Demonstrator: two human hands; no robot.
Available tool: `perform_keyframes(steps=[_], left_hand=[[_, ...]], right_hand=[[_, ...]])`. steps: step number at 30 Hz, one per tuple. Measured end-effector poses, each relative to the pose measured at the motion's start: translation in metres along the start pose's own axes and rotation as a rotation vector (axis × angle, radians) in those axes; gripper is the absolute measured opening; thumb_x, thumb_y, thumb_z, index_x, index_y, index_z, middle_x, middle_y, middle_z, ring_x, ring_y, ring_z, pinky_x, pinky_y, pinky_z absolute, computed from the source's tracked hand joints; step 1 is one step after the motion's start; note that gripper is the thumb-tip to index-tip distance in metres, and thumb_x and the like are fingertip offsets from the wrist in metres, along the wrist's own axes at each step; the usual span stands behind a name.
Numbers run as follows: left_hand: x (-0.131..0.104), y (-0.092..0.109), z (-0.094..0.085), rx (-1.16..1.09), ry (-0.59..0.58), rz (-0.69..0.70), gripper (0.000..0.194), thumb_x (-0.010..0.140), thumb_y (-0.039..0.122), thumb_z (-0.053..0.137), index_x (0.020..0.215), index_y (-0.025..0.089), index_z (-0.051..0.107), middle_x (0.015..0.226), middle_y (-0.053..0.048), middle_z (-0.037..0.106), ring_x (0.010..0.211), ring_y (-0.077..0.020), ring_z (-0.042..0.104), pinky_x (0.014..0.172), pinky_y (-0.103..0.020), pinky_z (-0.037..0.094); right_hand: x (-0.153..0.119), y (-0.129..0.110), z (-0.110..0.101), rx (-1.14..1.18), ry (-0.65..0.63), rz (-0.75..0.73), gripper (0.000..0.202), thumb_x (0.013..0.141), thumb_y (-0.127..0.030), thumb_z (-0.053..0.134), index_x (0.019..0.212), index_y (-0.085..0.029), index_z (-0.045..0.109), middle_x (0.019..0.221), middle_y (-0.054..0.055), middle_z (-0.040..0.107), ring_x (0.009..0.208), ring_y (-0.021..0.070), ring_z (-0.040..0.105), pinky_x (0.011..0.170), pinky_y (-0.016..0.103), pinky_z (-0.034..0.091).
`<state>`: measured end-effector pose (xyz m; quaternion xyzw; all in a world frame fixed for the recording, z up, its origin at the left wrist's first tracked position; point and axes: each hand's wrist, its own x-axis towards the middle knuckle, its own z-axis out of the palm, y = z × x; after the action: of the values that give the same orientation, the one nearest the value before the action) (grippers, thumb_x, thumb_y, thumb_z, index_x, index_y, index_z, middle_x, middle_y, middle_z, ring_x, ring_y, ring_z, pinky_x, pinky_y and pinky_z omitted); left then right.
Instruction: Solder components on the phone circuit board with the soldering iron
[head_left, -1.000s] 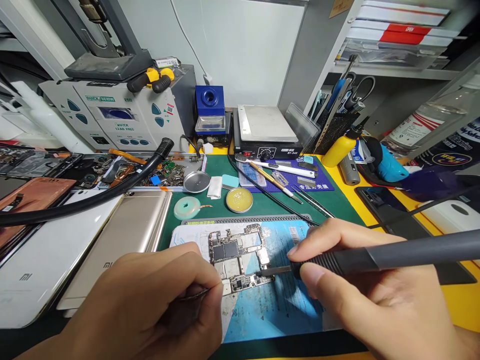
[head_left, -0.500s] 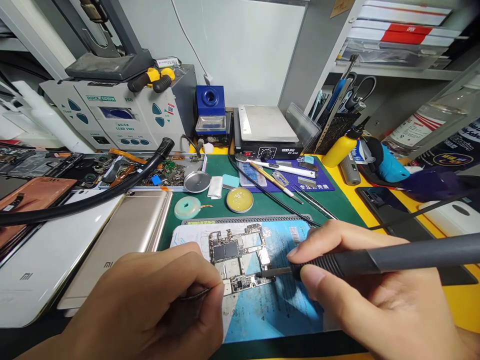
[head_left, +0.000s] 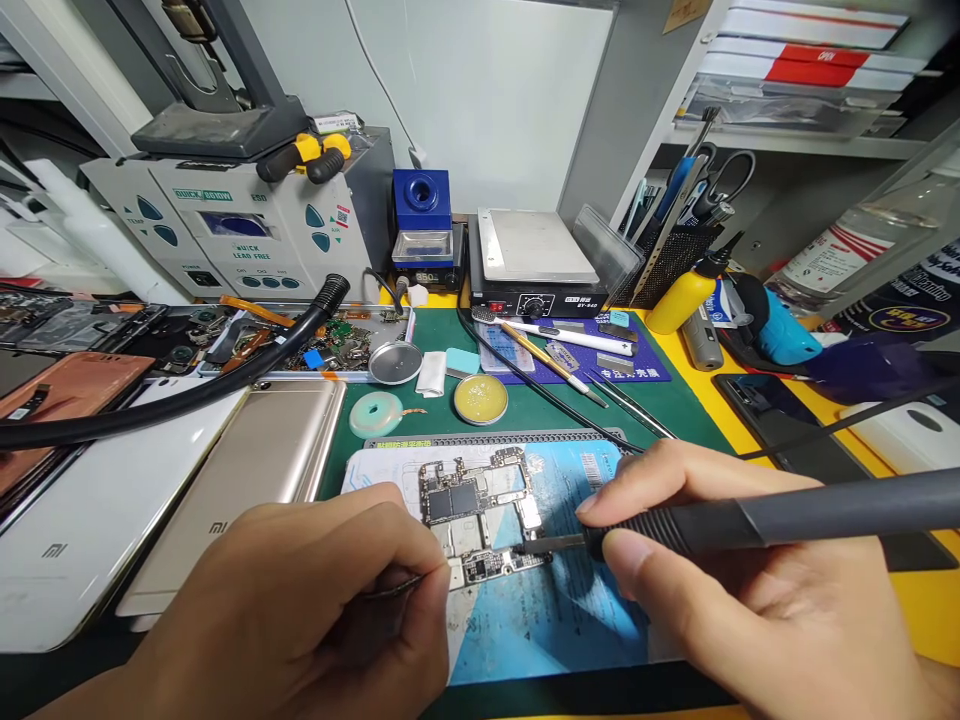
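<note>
A bare phone logic board [head_left: 469, 530] lies on a blue and white printed mat [head_left: 555, 620] in front of me. My right hand [head_left: 720, 580] is closed round the ridged grip of a soldering iron [head_left: 675, 528], which points left. Its narrow dark tip meets the board's lower right part. At the lower left corner of the board, my left hand [head_left: 315, 590] is closed in a pinch. A thin dark edge shows inside its curled fingers; what it belongs to is hidden by the hand.
Behind the mat sit a flux tin [head_left: 480, 399], a roll of desoldering braid [head_left: 376, 414] and a brush [head_left: 551, 358]. A black hose [head_left: 225, 385] crosses over phone shells [head_left: 247, 470] at the left. Hot-air station [head_left: 232, 230] and heating plate [head_left: 532, 260] stand farther back.
</note>
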<state>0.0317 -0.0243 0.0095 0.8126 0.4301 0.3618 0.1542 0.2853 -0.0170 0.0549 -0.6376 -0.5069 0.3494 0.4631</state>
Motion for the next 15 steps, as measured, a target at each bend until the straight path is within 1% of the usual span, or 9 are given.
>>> perform_keyframes(steps=[3, 9, 11, 13, 15], left_hand=[[0.0021, -0.0051, -0.0005, -0.007, -0.004, 0.027, 0.027, 0.109, 0.013, 0.062, 0.092, 0.032, 0.07, 0.066, 0.016, 0.065, 0.044, -0.0045, 0.055, 0.043, -0.018, 0.037], [0.0039, -0.0036, -0.0019, -0.001, 0.0, 0.025, 0.029, 0.109, 0.013, 0.06, 0.09, 0.032, 0.07, 0.065, 0.016, 0.063, 0.043, -0.0044, 0.054, 0.042, -0.018, 0.036], [0.0025, -0.0032, -0.0018, -0.009, -0.009, 0.026, 0.029, 0.107, 0.012, 0.061, 0.089, 0.031, 0.072, 0.065, 0.015, 0.066, 0.043, -0.0043, 0.055, 0.042, -0.017, 0.036], [0.0011, -0.0022, -0.0001, 0.009, -0.001, -0.039, 0.025, 0.106, 0.018, 0.067, 0.086, 0.03, 0.075, 0.063, 0.012, 0.066, 0.044, -0.0069, 0.056, 0.041, -0.019, 0.035], [0.0011, -0.0003, 0.0031, 0.059, 0.023, -0.155, 0.019, 0.103, 0.029, 0.079, 0.083, 0.03, 0.077, 0.06, 0.008, 0.063, 0.047, -0.011, 0.055, 0.042, -0.021, 0.035]], right_hand=[[0.0002, 0.0011, 0.0005, -0.006, 0.012, -0.006, 0.008, 0.071, -0.035, 0.086, 0.064, -0.036, 0.09, 0.06, -0.003, 0.067, 0.04, 0.011, 0.054, 0.039, 0.023, 0.043], [-0.0007, 0.0018, 0.0022, 0.005, 0.026, -0.034, 0.011, 0.072, -0.035, 0.085, 0.064, -0.039, 0.09, 0.061, -0.004, 0.068, 0.041, 0.012, 0.053, 0.039, 0.024, 0.042], [-0.0002, 0.001, 0.0019, -0.005, 0.019, -0.044, 0.011, 0.072, -0.035, 0.085, 0.064, -0.04, 0.09, 0.061, -0.004, 0.068, 0.04, 0.0122, 0.053, 0.038, 0.024, 0.043], [0.0022, 0.0007, 0.0004, -0.01, -0.001, -0.056, 0.01, 0.071, -0.034, 0.086, 0.064, -0.04, 0.091, 0.06, -0.004, 0.069, 0.039, 0.0127, 0.054, 0.037, 0.025, 0.043], [0.0067, 0.0019, -0.0026, -0.014, -0.031, -0.08, 0.01, 0.071, -0.033, 0.088, 0.064, -0.04, 0.09, 0.059, -0.004, 0.07, 0.038, 0.0136, 0.055, 0.035, 0.025, 0.044]])
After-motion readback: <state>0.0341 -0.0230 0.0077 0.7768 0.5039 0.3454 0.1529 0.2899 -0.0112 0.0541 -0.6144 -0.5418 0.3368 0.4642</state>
